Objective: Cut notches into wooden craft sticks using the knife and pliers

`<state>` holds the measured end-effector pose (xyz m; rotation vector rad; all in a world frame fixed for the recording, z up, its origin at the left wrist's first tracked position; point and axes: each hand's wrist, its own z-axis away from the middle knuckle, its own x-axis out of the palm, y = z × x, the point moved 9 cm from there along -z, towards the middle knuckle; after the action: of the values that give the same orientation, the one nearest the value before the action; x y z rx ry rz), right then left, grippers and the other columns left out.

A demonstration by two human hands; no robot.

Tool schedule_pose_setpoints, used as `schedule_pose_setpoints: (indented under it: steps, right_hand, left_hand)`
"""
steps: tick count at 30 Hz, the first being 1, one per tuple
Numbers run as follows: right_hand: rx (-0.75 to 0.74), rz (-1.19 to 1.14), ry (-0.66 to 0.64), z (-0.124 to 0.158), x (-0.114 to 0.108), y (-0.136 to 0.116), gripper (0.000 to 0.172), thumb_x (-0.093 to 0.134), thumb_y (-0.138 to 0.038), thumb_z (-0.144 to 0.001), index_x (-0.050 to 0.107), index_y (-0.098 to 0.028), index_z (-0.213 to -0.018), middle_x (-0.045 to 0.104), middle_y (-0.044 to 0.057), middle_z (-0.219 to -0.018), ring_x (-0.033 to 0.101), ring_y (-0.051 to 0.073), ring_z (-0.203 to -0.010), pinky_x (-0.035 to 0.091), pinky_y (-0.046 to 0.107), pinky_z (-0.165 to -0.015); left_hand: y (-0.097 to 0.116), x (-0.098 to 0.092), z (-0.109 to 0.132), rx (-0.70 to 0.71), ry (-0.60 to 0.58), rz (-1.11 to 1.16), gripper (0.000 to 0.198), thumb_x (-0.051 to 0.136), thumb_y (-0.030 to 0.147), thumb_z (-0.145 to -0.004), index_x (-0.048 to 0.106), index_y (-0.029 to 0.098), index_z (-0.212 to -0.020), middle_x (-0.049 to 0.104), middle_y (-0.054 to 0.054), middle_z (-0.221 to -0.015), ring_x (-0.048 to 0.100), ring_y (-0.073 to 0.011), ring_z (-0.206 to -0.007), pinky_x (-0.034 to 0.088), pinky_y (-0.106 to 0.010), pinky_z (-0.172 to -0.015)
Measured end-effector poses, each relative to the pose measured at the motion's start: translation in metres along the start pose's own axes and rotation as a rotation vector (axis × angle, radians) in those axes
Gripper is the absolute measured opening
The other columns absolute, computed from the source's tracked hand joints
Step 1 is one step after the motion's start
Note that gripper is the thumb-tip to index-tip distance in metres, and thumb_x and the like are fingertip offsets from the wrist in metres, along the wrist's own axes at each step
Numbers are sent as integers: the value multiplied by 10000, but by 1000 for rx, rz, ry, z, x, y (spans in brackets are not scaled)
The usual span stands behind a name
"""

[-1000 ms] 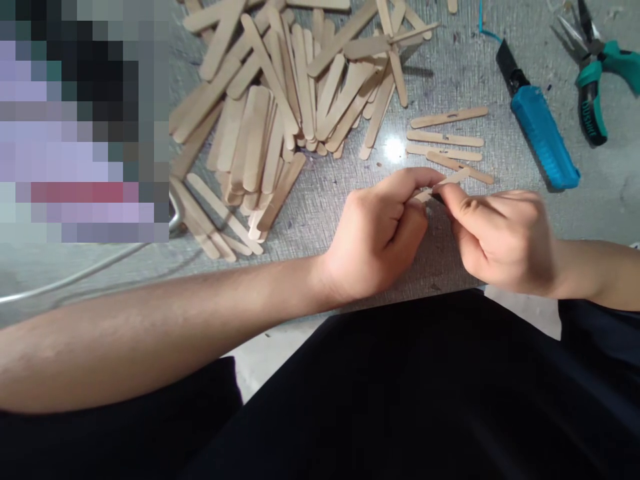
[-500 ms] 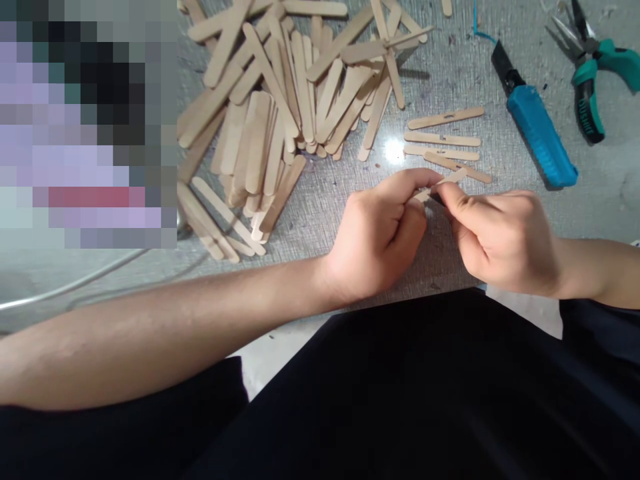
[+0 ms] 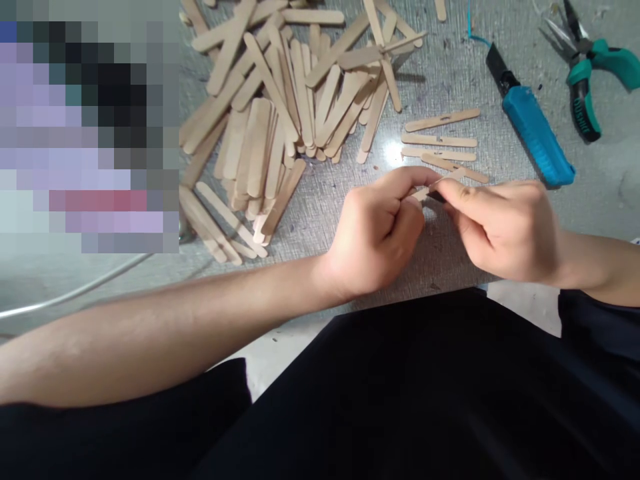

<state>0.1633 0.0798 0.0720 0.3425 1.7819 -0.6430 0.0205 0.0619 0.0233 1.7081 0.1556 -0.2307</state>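
The left hand [image 3: 375, 240] is curled shut around a wooden craft stick [image 3: 447, 179], gripping it at its near end with the thumb on top; the grip looks set to brace the thin stick so it cannot twist. The stick is held just above the tabletop [image 3: 450, 73], near its front edge, and its free end slants up and away from the person. The right hand [image 3: 500, 227] meets it from the other side, with thumb and forefinger pinched on a small dark tool [image 3: 437, 197] whose tip rests against the stick's underside; how much of the tool lies inside the fist cannot be told. Both wrists lie low by the table edge, probably for steadiness.

Just beyond the stick, four separate craft sticks [image 3: 440, 140] lie side by side, and the farthest shows a slot in its middle; their neat row sets them apart from the loose pile of craft sticks [image 3: 280, 100] heaped to the stick's left and farther back. To the right of the stick, within easy reach of the right hand, lies a blue utility knife [image 3: 533, 130]; farther right and back is a pair of teal-handled pliers [image 3: 583, 73]. Well to the stick's left, a white cable [image 3: 75, 290] trails across the tabletop.
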Motion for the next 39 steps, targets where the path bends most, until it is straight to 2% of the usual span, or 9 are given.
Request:
schedule_pose_setpoints:
  steps: [2, 6, 8, 12, 17, 25, 29, 32, 39]
  right_hand:
    - [26, -7, 20, -2, -8, 11, 361, 515, -226, -1192, 863, -212, -1288, 709, -2, -725, 621, 160, -621, 464, 340, -626]
    - [83, -24, 44, -4, -20, 37, 388, 478, -429, -1217, 800, -254, -1090, 618, -26, -692, 554, 161, -589, 477, 358, -637]
    - [41, -32, -28, -5, -13, 40, 369, 476, -416, -1206, 772, -249, -1062, 608, -27, -693, 531, 157, -593, 461, 365, -640]
    - [-44, 37, -261, -5, 15, 30, 326, 508, -319, -1170, 702, -255, -916, 518, -27, -630, 416, 159, -591, 377, 399, -634]
    - [-68, 40, -293, -6, 31, 19, 468, 439, -274, -1192, 634, -249, -767, 346, -39, -560, 255, 155, -602, 302, 406, -655]
    - [-257, 3, -97, -16, 16, 5, 513, 482, -165, -1145, 618, -205, -652, 270, -56, -538, 155, 121, -589, 193, 366, -583]
    - [-169, -30, -215, -16, 26, 15, 493, 501, -196, -1138, 626, -215, -661, 271, -46, -533, 145, 129, -579, 218, 375, -592]
    - [-97, -49, -307, -11, 35, 24, 503, 462, -257, -1157, 674, -227, -702, 326, -23, -537, 206, 142, -570, 272, 382, -602]
    - [-27, -92, -326, -14, 36, 27, 606, 395, -376, -1207, 723, -220, -722, 341, -17, -525, 262, 134, -555, 320, 385, -619]
  left_hand:
    - [-3, 0, -3, -30, -69, 28, 334, 561, 107, -1025, 828, 233, -1181, 867, -25, -926, 772, -177, -745, 627, -337, -648]
    - [-22, 2, -10, -239, -327, 58, 243, 623, 132, -1008, 822, 253, -1080, 759, 6, -684, 659, -173, -563, 517, -330, -551]
    - [-32, 1, -13, -341, -432, 23, 229, 649, 109, -955, 822, 247, -1017, 746, 9, -643, 605, -169, -491, 423, -330, -489]
    - [-36, -1, -20, -385, -528, -70, 240, 646, 54, -901, 796, 226, -826, 721, 13, -605, 529, -138, -444, 356, -315, -486]
    - [-30, 2, -22, -449, -542, -172, 342, 620, -15, -929, 728, 213, -699, 700, 13, -610, 597, -136, -549, 421, -301, -553]
    - [-21, 3, -24, -424, -522, -206, 405, 616, -41, -937, 669, 213, -625, 637, 22, -576, 566, -120, -579, 388, -288, -544]
    - [-22, 2, -23, -379, -507, -134, 374, 633, 0, -931, 681, 215, -630, 635, 16, -570, 569, -129, -568, 375, -297, -533]
    - [-22, 0, -22, -359, -506, -117, 368, 617, 12, -929, 689, 222, -636, 650, 8, -583, 579, -140, -570, 379, -312, -535]
    - [-26, 0, -21, -374, -523, -110, 335, 635, 34, -903, 666, 230, -633, 614, 15, -558, 537, -141, -546, 362, -328, -530]
